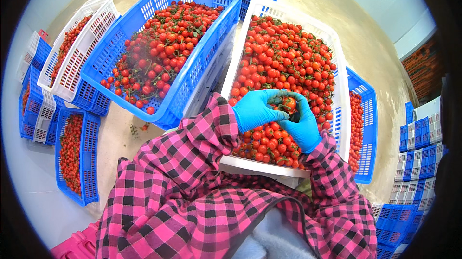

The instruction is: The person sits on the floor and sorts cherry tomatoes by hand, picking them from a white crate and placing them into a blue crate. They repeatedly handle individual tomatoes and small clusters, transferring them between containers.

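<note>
My left hand and my right hand, both in blue gloves, meet above a white plastic crate of red cherry tomatoes. Held between their curled fingers is an orange-red cherry tomato with some green stem beside it. The left thumb lies below this tomato, pointing right, while the right index finger arches around its far side. A small dark patch shows by the right thumb; what it is I cannot tell. Dark stains mark the left fingers. Many tomatoes in the crate keep their green stems.
Left of the white crate, a tilted blue crate holds tomatoes on stems. Another blue crate stands close on the right. More filled crates line the left side; stacked crates rise at right. Stem scraps lie on the floor.
</note>
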### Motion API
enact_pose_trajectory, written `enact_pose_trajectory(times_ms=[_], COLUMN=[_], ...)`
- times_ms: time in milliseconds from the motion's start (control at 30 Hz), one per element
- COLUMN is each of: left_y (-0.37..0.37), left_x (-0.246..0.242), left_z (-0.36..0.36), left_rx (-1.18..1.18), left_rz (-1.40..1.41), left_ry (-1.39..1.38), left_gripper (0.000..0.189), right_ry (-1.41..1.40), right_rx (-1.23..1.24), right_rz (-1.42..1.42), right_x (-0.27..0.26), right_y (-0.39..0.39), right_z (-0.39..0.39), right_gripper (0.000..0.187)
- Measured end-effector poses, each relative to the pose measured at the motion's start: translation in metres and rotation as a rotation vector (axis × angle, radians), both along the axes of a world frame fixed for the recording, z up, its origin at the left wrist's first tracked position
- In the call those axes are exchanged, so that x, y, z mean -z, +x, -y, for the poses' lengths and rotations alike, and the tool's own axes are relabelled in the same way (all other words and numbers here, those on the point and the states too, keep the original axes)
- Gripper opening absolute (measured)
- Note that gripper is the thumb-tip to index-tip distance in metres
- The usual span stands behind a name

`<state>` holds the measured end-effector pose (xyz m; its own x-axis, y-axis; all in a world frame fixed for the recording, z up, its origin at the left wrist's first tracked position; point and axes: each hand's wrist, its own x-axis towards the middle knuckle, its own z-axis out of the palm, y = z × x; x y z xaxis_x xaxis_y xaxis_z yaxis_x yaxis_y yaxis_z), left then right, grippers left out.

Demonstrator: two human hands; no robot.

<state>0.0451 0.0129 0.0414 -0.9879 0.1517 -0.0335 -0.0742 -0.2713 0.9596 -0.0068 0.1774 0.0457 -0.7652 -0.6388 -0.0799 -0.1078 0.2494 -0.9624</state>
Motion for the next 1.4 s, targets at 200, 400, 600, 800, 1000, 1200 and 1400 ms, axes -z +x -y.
enact_pose_trajectory(times_ms=[200,400,600,800,1000,1200,1400], left_y=[-0.005,-0.013,-0.014,-0.012,-0.012,-0.012,-0.008], left_x=[0.004,0.018,0.024,0.022,0.023,0.024,0.017], left_z=[0.01,0.022,0.027,0.026,0.025,0.018,0.016], left_rx=[-0.169,-0.048,0.095,0.144,0.044,0.059,0.04], left_rz=[0.092,0.173,0.181,0.247,0.273,0.207,0.251], left_ry=[-0.077,0.401,0.573,0.613,0.581,0.516,0.515], left_gripper=[0.027,0.025,0.031,0.032,0.032,0.031,0.029], right_ry=[-0.243,-0.256,-0.307,-0.105,-0.128,-0.178,0.01], right_rx=[0.006,0.035,0.018,0.037,0.073,0.064,0.007], right_rz=[0.348,0.222,-0.009,-0.453,-0.42,-0.293,-0.659], right_x=[-0.01,-0.013,-0.01,-0.008,-0.002,-0.001,-0.008], right_y=[0.003,0.008,0.01,0.01,0.007,0.004,0.003], right_z=[0.002,0.003,-0.001,-0.002,-0.002,-0.001,-0.001], right_gripper=[0.07,0.073,0.073,0.063,0.044,0.04,0.046])
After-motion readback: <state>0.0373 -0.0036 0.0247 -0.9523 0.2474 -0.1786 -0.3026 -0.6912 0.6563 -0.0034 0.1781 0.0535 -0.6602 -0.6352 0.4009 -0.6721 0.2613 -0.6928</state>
